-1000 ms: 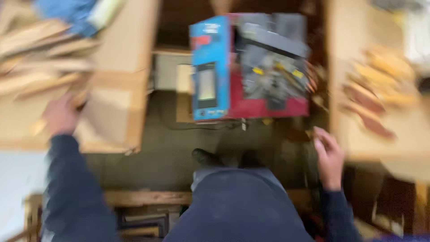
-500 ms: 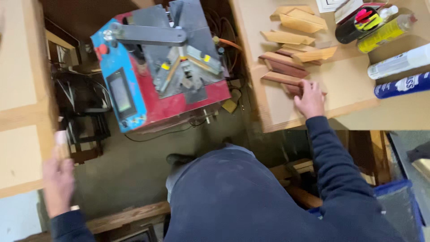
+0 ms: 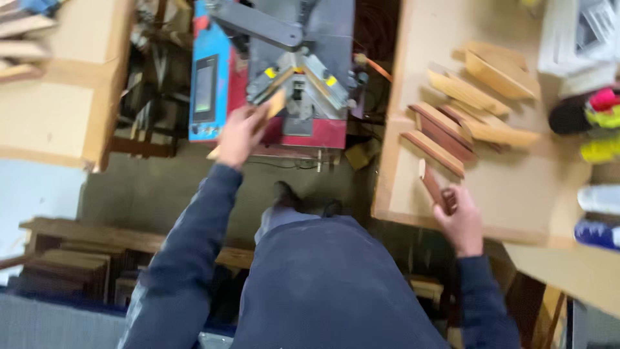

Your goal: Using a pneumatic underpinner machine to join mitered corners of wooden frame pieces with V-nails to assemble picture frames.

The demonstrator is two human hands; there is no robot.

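My left hand (image 3: 237, 134) grips a short pale wooden strip (image 3: 274, 103) and holds it against the V-shaped guide of a red and blue machine (image 3: 284, 71) in front of me. My right hand (image 3: 460, 220) holds a reddish-brown wooden strip (image 3: 431, 182) just above the near edge of the bench (image 3: 504, 194) on my right. Several more mitred wooden strips (image 3: 465, 110) lie spread on that bench beyond my right hand.
A second wooden bench (image 3: 58, 110) stands at the left with wood pieces (image 3: 22, 39) at its far end. Bottles and cans (image 3: 597, 129) sit at the right edge of the right bench. Stacked timber (image 3: 71, 265) lies on the floor at lower left.
My left hand came from the left bench to the machine with a pale strip. My right hand picked a brown strip off the right bench. The view swung right and closer.
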